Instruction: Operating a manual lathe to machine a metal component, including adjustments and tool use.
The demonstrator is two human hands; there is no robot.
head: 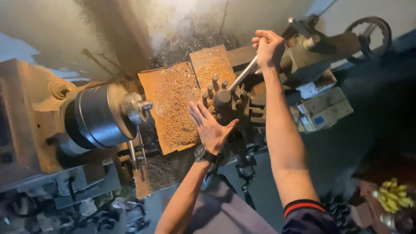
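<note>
I look down on an old metal lathe. My right hand (268, 46) is closed around the far end of a long steel lever handle (242, 74) that runs down to the dark tool post (225, 102) with its several upright bolts. My left hand (211, 128), with a wristwatch on the wrist, lies flat with fingers spread against the near side of the tool post. To the left sits the round lathe chuck (106, 115) with a short metal workpiece (138, 107) sticking out of it.
Rusty cover plates (175, 104) strewn with metal shavings lie between chuck and tool post. The tailstock with a handwheel (370, 34) stands at the upper right. Boxes (323, 110) rest on the bed. Yellow pieces (395, 195) lie at the lower right.
</note>
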